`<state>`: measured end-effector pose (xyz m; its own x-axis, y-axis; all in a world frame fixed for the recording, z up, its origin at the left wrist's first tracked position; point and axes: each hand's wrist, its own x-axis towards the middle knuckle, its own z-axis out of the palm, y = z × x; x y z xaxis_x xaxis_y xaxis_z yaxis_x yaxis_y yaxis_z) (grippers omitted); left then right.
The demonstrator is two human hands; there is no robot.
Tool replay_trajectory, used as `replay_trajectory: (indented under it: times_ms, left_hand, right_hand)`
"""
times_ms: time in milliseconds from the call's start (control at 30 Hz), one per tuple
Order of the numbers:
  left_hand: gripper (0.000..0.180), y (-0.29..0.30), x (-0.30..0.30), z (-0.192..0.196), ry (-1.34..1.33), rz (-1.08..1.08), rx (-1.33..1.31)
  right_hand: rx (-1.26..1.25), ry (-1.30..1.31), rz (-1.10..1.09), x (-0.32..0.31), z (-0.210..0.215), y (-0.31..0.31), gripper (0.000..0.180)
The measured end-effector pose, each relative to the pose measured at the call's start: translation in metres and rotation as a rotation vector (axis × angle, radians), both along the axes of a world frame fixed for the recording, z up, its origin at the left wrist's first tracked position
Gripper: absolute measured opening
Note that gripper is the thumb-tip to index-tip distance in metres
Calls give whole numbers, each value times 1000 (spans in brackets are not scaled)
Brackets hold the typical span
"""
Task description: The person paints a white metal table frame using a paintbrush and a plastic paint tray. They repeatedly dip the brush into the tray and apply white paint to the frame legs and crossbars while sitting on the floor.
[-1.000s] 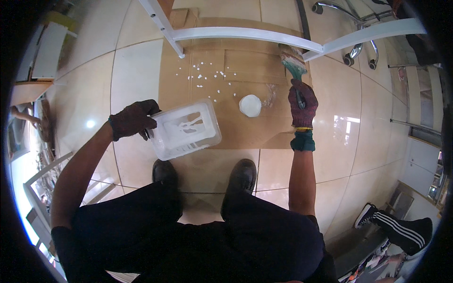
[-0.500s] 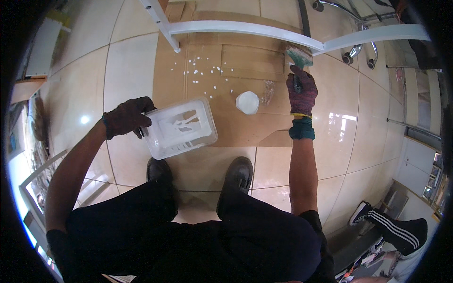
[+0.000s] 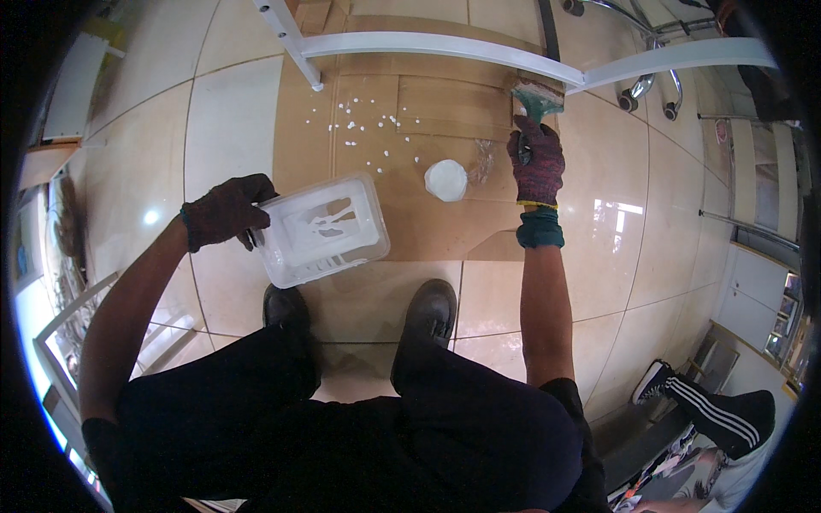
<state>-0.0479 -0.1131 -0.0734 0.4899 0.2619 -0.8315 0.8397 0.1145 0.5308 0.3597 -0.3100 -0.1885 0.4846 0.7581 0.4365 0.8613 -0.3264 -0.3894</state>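
Note:
My gloved left hand [image 3: 229, 212] grips the left rim of a translucent plastic tub [image 3: 363, 201], which is tilted and coated inside with white paint [image 3: 312, 231]. Out to the right, my gloved right hand [image 3: 538, 161] is closed round the handle of a paintbrush [image 3: 537, 101] with a green body. Its bristle end is at the white metal frame [image 3: 445, 44] that crosses the top of the view; I cannot tell whether they touch. A round white object [image 3: 445, 180], perhaps a lid or a small pot, lies on the cardboard between my hands.
Cardboard [image 3: 410, 231] covers part of the tiled floor, spotted with white paint drops [image 3: 351, 126]. A crumpled clear wrapper [image 3: 485, 161] lies there too. Chair casters [image 3: 629, 100] stand at the upper right. Another person's leg [image 3: 718, 415] shows at the lower right.
My right hand has shifted slightly left with the paintbrush, along the metal frame. The left hand and tub stay almost where they were; the whole view has moved a little.

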Motion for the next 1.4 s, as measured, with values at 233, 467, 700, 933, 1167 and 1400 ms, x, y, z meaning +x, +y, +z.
replay_trajectory:
  times_ms: [233, 467, 700, 933, 1167, 1400]
  left_hand:
    - [30, 0, 0, 2, 6, -23, -7]
    - [32, -1, -3, 0, -27, -29, 28]
    - [30, 0, -2, -3, -21, -34, 1]
    - [31, -1, -3, -2, -24, -7, 1]
    - [29, 0, -2, -3, -32, -30, -9]
    - [26, -1, -4, -2, -62, -41, 20]
  right_hand:
    - [38, 5, 60, -5, 2, 2, 30]
    - [-22, 95, -34, -5, 14, 5, 29]
    - [113, 194, 87, -3, 2, 3, 26]
    - [78, 261, -27, -3, 16, 2, 30]
    - [179, 95, 116, -10, 18, 7, 28]
    - [94, 166, -48, -12, 28, 4, 29]
